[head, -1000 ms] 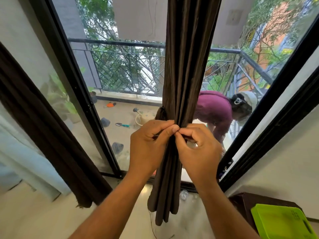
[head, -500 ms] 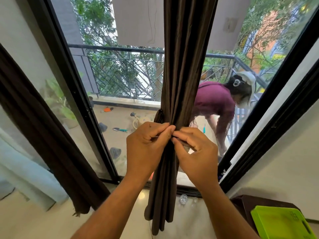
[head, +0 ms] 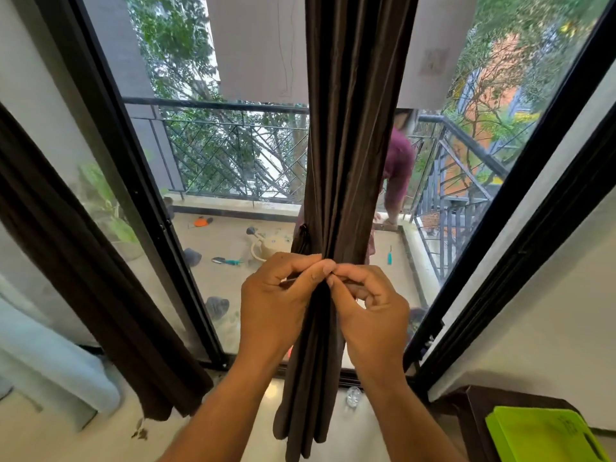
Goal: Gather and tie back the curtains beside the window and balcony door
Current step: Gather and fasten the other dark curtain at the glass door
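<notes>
Beyond the balcony door glass [head: 233, 201], a railed balcony shows. Your gathered dark brown curtain [head: 353, 145] hangs at center, bunched tight. Your left hand [head: 276, 308] and right hand [head: 370, 315] meet at its waist, fingertips pinching a thin tie [head: 346, 279] across the folds.

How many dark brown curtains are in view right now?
2. One gathered curtain hangs in the middle, pinched by the left hand and right hand; another curtain hangs loose at left.
</notes>
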